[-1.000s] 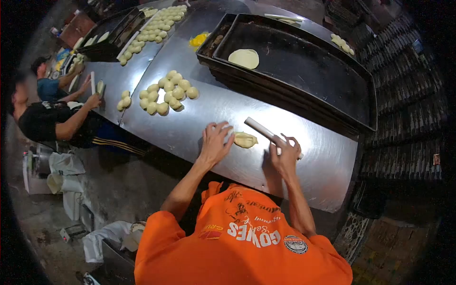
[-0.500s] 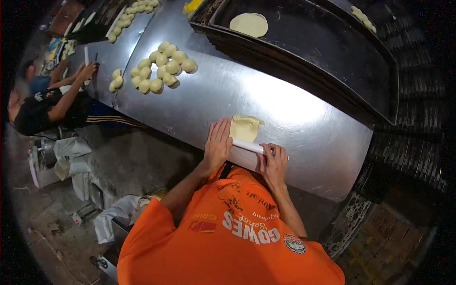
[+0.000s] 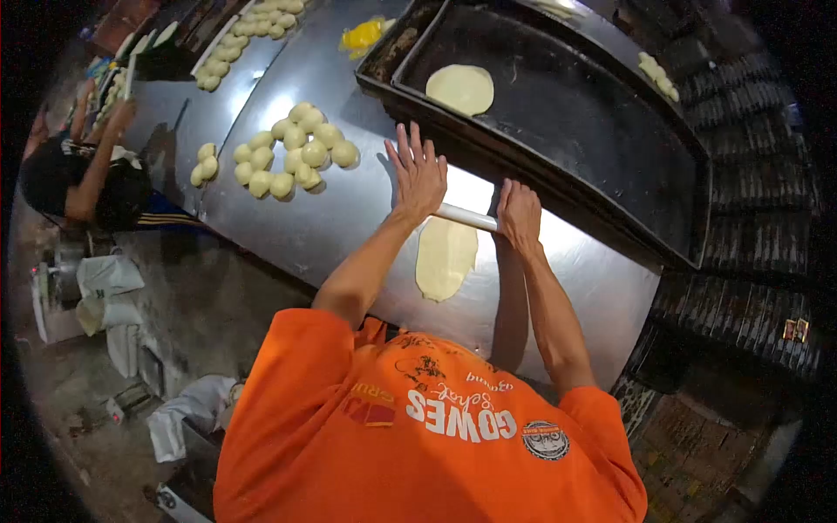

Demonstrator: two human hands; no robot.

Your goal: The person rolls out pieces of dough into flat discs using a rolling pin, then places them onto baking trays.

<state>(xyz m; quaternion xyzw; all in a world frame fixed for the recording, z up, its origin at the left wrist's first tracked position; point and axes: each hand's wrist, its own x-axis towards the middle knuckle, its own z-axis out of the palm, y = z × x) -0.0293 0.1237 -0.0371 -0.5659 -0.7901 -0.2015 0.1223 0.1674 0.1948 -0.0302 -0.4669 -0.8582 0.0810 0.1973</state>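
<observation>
Head view from beside the desk (image 3: 602, 301): on the far left, a co-worker (image 3: 87, 179) in a dark top is now raising a pale stick (image 3: 131, 77), where both of that person's hands were low over the metal a moment ago. Next along, a small group of dough balls (image 3: 205, 164) is sitting apart from the larger cluster (image 3: 295, 150), both looking unchanged.

The left hand (image 3: 418, 181) is reaching forward, fingers spreading wide, its palm pressing on the left end of the white rolling pin (image 3: 466, 216). Under and just behind that pin, the dough sheet (image 3: 446, 261) is lying on the desk, stretching toward the orange shirt (image 3: 427, 418) as a long, smooth oval; half a second ago it was shorter and rumpled, with the pin at its near end. Now the pin is crossing its far end. The right hand (image 3: 520, 212) is resting at the pin's other end, fingers curling down; I can't tell how tightly they are closing. The hands are staying apart.

Beyond them, the black tray (image 3: 593, 131) is holding a round dough piece (image 3: 460, 89) near its left end.
</observation>
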